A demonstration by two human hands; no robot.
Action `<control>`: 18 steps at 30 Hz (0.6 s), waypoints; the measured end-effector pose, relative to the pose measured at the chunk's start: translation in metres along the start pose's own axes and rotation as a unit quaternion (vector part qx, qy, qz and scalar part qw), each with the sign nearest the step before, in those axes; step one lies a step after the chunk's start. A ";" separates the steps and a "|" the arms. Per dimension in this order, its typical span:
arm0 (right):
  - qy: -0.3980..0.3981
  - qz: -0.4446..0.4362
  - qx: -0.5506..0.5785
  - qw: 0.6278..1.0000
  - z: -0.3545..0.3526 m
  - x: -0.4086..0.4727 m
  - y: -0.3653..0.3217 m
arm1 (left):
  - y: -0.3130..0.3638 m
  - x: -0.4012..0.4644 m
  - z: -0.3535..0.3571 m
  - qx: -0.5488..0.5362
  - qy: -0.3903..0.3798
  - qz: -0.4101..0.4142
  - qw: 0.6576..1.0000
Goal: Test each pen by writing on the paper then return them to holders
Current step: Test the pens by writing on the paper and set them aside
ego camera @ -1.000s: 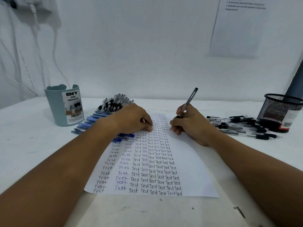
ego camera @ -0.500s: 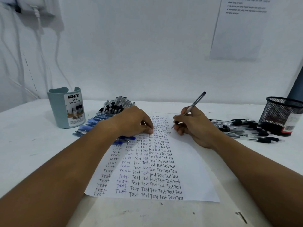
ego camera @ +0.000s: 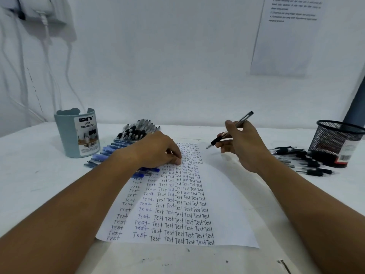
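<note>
A white sheet of paper (ego camera: 227, 204) lies on the table, its left half filled with columns of the word "Test". My right hand (ego camera: 243, 144) holds a black pen (ego camera: 230, 131) raised above the paper's top right, tip pointing down-left and off the sheet. My left hand (ego camera: 160, 150) rests on the paper's upper left with its fingers curled under; nothing shows in it. Blue and black pens (ego camera: 126, 144) lie in rows beside a grey-blue desk organizer (ego camera: 77, 133) at the left. More black pens (ego camera: 300, 159) lie by a black mesh holder (ego camera: 339, 139) at the right.
The white table (ego camera: 39, 175) runs to a white wall. Cables (ego camera: 45, 56) hang on the wall at the left, and a printed sheet (ego camera: 286, 36) is stuck to it at the upper right. A grey pole (ego camera: 355, 103) leans behind the mesh holder.
My right hand has lifted the pen off the paper and drawn it up and to the right. My left hand has stayed on the sheet.
</note>
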State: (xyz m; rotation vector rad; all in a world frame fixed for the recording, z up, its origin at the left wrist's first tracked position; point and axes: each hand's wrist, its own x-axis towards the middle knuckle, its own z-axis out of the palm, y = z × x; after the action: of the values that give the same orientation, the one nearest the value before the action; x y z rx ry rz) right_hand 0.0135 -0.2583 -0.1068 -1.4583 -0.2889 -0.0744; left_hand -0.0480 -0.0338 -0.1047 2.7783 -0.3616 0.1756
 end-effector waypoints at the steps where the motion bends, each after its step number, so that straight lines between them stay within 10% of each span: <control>1: 0.001 0.003 0.006 1.000 -0.001 -0.001 -0.001 | 0.000 0.000 0.000 0.002 0.000 0.000 1.000; 18: 0.064 -0.020 0.022 0.998 -0.011 0.002 -0.004 | -0.001 0.003 0.003 0.040 0.036 0.013 0.998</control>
State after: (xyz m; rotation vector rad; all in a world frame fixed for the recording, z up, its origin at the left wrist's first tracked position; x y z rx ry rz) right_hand 0.0165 -0.2697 -0.1029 -1.3968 -0.2152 -0.1920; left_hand -0.0444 -0.0344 -0.1073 2.8377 -0.3807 0.3031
